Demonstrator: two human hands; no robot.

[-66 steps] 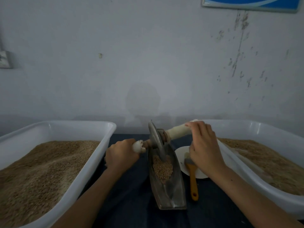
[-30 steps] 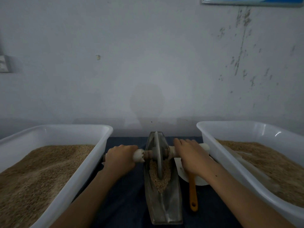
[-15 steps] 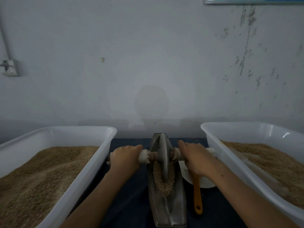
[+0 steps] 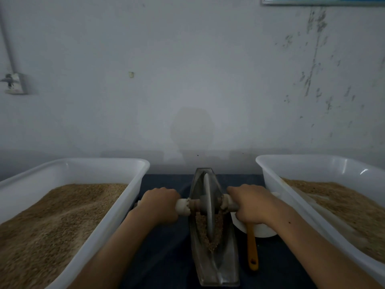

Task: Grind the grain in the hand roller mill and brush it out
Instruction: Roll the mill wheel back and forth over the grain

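Head view: the mill (image 4: pixel 215 265), a narrow boat-shaped metal trough, lies lengthwise on the dark table (image 4: pixel 166 257) between two white tubs; its wheel (image 4: pixel 209 207) stands upright on edge in the trough, with the axle (image 4: pixel 193 205) crossing it level from side to side; the left hand (image 4: pixel 159 204) is curled round the left white handle (image 4: pixel 183 206), knuckles up, forearm running straight back toward the camera; the right hand (image 4: pixel 253 204) is wrapped the same way round the right handle (image 4: pixel 230 204), its wrist slightly bent outward; both hands sit level with each other, one on each side of the wheel; grain (image 4: pixel 201 230) lies heaped in the trough around the wheel's near lower edge; the left tub (image 4: pixel 116 207) and right tub (image 4: pixel 277 190) each hold a bed of grain; a brush (image 4: pixel 252 251) with an orange handle lies just right of the trough, its head under the right wrist over a white dish (image 4: pixel 264 231).
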